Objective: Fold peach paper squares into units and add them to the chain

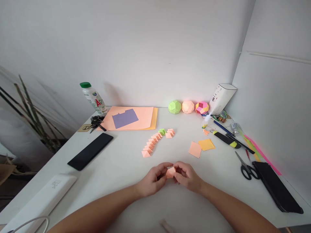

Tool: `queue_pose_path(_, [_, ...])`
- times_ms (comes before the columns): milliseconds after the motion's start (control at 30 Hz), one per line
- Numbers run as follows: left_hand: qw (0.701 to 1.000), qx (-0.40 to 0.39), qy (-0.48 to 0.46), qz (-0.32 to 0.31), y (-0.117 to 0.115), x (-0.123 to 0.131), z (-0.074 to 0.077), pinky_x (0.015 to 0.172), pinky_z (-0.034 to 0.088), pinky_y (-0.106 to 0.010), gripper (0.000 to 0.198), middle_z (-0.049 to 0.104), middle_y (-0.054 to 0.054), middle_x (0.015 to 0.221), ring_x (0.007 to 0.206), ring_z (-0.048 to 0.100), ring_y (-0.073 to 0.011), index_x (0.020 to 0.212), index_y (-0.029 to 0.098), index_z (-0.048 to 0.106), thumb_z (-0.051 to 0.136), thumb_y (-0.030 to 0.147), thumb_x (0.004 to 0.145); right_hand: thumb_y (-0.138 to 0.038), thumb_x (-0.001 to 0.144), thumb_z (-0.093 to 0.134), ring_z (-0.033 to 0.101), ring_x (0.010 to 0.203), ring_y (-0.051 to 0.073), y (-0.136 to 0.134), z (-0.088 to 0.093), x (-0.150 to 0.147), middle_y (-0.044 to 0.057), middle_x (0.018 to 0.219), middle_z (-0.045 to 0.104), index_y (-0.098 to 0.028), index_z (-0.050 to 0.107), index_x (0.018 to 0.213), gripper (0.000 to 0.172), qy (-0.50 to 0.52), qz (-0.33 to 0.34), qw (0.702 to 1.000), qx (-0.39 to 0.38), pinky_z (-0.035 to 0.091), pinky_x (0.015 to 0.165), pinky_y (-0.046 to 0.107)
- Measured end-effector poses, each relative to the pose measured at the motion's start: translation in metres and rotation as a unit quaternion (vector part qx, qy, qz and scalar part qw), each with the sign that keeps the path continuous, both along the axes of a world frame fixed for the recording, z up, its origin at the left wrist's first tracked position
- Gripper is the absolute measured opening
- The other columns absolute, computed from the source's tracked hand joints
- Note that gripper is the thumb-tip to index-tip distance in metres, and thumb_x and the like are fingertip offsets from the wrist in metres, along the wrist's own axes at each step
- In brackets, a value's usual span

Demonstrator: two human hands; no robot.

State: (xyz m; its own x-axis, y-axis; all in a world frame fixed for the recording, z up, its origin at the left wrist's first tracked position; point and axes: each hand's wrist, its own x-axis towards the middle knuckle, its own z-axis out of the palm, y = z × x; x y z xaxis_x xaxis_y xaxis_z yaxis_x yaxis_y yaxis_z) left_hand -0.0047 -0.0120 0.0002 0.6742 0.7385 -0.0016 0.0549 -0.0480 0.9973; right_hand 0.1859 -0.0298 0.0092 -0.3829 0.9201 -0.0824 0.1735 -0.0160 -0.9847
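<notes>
Between my two hands is a small folded peach paper piece (170, 172), held just above the near middle of the desk. My left hand (153, 180) pinches its left side, and my right hand (187, 176) grips its right edge. Beyond them a curved row of folded peach paper pieces (152, 142) stands on the desk. Green folded pieces (161, 131) sit at the row's far end, beside a short stack of peach ones (169, 133). To the right lie flat peach paper squares (195, 149) and yellow paper squares (206, 144).
Three paper balls (188, 106) line the wall. At right are scissors (246, 168), a utility knife (225, 139), pens and a black case (277, 187). At left are a phone (91, 151), a white power strip-like box (41, 200), a bottle (94, 98), keys and large paper sheets (145, 116).
</notes>
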Motion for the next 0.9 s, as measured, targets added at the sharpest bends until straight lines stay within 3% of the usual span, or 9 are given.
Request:
queue_pose_path(100, [1.0,0.017,0.017,0.002,0.0,0.0003,0.0,0.051,0.026,-0.021,0.037,0.027,0.007,0.061,0.054,0.026,-0.0089,0.119,0.018,0.045,0.05,0.02,0.083,-0.021,0.078,0.054,0.047,0.054,0.011,0.0003,0.0005,0.0011,-0.004,0.06,0.049,-0.018,0.052,0.079,0.004,0.004,0.013,1.0,-0.004,0.037,0.048,0.022])
queue_pose_path(300, [0.999,0.014,0.016,0.036,-0.0006,0.0026,-0.0013,0.051,0.031,-0.021,0.037,0.035,0.006,0.063,0.054,0.032,-0.0087,0.119,0.019,0.046,0.053,0.029,0.084,-0.036,0.085,0.054,0.049,0.052,0.011,-0.0006,-0.0003,-0.0014,-0.003,0.057,0.052,-0.017,0.054,0.073,0.023,-0.004,-0.01,1.0,-0.029,0.039,0.048,0.022])
queue_pose_path(433, [0.998,0.016,0.028,0.06,0.0006,0.0039,0.0017,0.055,0.037,-0.023,0.022,0.05,-0.001,0.071,0.061,0.044,-0.0118,0.09,0.017,0.059,0.054,0.037,0.083,-0.042,0.084,0.055,0.051,0.054,0.01,-0.0007,-0.0002,-0.0007,-0.002,0.063,0.052,-0.016,0.055,0.075,0.027,0.021,-0.013,0.999,-0.039,0.043,0.051,0.023])
queue_pose_path(500, [0.997,0.016,0.044,0.065,0.0014,0.0038,0.003,0.054,0.037,-0.023,0.025,0.053,-0.002,0.072,0.061,0.045,-0.0121,0.076,0.016,0.057,0.052,0.039,0.084,-0.044,0.084,0.055,0.052,0.055,0.01,-0.0005,-0.0004,-0.0002,-0.001,0.066,0.053,-0.017,0.055,0.075,0.029,0.025,-0.014,0.999,-0.044,0.045,0.052,0.023])
queue_pose_path(700, [0.997,-0.039,0.05,0.048,0.0022,0.0028,0.0047,0.047,0.028,-0.02,0.03,0.043,0.004,0.059,0.052,0.035,-0.0082,0.068,0.017,0.044,0.052,0.041,0.083,-0.038,0.085,0.055,0.051,0.056,0.01,-0.0026,0.0021,-0.0011,-0.001,0.071,0.054,-0.019,0.051,0.083,0.019,0.027,-0.014,0.999,-0.024,0.044,0.053,0.023])
queue_pose_path(800, [0.997,-0.05,0.036,0.036,0.0023,0.0027,0.0057,0.046,0.026,-0.019,0.034,0.042,0.005,0.058,0.051,0.034,-0.0076,0.064,0.017,0.041,0.054,0.044,0.081,-0.03,0.081,0.058,0.051,0.057,0.01,-0.0036,0.0017,-0.0006,-0.002,0.075,0.054,-0.02,0.05,0.091,0.016,0.035,-0.006,0.999,0.011,0.045,0.054,0.023])
queue_pose_path(900, [0.997,-0.074,0.017,0.03,0.0025,0.0026,0.0057,0.046,0.027,-0.019,0.036,0.046,0.004,0.059,0.051,0.036,-0.0074,0.068,0.016,0.044,0.052,0.048,0.082,-0.024,0.082,0.054,0.051,0.056,0.01,-0.0035,-0.0025,0.0007,-0.002,0.068,0.054,-0.019,0.056,0.087,0.007,0.016,0.02,0.999,0.041,0.045,0.054,0.024])
